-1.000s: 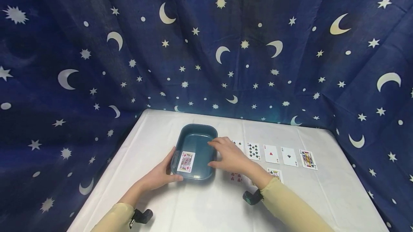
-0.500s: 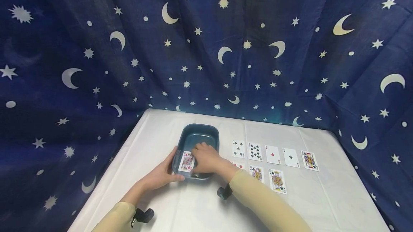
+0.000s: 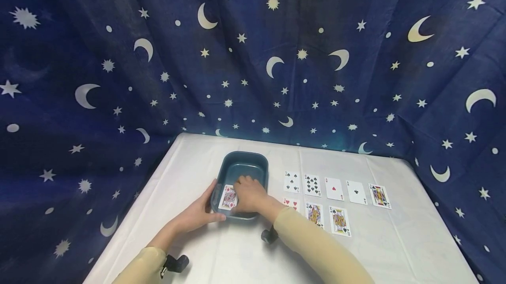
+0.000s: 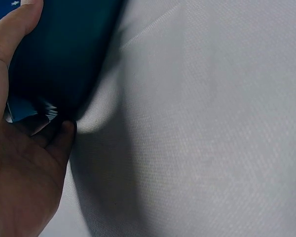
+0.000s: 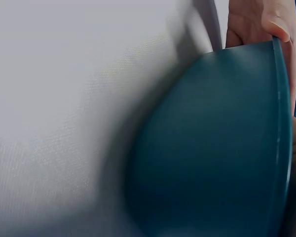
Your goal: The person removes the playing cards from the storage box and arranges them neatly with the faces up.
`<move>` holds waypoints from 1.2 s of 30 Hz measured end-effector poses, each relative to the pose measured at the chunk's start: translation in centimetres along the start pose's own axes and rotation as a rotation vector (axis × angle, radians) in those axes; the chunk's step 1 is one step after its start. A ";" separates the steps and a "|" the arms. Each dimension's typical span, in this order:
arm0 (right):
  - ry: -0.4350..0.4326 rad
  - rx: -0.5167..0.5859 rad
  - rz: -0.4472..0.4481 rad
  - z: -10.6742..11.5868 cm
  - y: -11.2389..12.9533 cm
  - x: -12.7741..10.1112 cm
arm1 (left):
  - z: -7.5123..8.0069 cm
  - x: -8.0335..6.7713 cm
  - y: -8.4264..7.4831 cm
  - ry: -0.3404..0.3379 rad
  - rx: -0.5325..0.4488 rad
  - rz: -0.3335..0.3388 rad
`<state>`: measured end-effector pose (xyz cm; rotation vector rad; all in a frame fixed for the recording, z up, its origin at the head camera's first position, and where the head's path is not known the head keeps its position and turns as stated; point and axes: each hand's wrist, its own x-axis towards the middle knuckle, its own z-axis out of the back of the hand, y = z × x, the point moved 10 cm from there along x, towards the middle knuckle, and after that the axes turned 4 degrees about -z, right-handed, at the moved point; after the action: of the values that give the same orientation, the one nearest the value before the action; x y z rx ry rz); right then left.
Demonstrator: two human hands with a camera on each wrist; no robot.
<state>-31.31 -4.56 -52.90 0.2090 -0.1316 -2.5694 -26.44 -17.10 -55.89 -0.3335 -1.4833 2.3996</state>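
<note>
A dark teal plastic tub (image 3: 243, 158) stands on the white-covered table. My left hand (image 3: 196, 215) grips its near left corner, thumb at the near side and fingers along the left wall; the same hand (image 4: 27, 182) and tub (image 4: 64, 49) appear in the left wrist view. Inside lies a face-up playing card (image 3: 228, 198), a red court card with diamonds. My right hand (image 3: 251, 194) reaches into the tub with bent fingers right beside the card's right edge. Its fingertips are hidden, and I cannot tell whether they pinch anything. The tub's outer wall (image 5: 212, 138) fills much of the right wrist view.
Right of the tub, face-up cards lie in two rows: several in the far row, including an ace of hearts (image 3: 334, 189) and a court card (image 3: 380, 196), and a nearer row with a king (image 3: 340, 221). A starry blue cloth (image 3: 253, 64) hangs behind the table.
My right hand has moved left from the tub's right rim down into the tub, beside the card, uncovering cards on the right. My left hand keeps its place on the tub.
</note>
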 end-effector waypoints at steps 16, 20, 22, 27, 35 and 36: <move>-0.001 0.063 -0.059 0.0 -0.5 0.1 | 0.2 -1.0 -3.7 -0.020 -0.023 -0.015; -0.006 0.070 -0.056 0.0 -0.4 0.1 | 0.2 -1.0 -3.5 -0.019 -0.030 -0.009; -0.010 0.075 -0.053 0.0 -0.4 0.1 | 0.1 -1.1 -3.4 -0.018 -0.030 -0.005; -0.015 0.070 -0.048 0.0 -0.3 0.1 | 0.2 -1.1 -3.4 -0.021 -0.029 -0.007; -0.018 0.073 -0.039 -0.1 -0.4 0.2 | 0.1 -0.8 -2.3 -0.028 -0.016 -0.001; -0.018 0.072 -0.034 -0.1 -0.3 0.2 | 0.1 -0.7 -1.9 -0.024 -0.015 0.000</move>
<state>-31.66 -4.40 -53.02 0.2173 -0.2298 -2.6034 -25.56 -16.62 -54.17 -0.3088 -1.5119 2.4016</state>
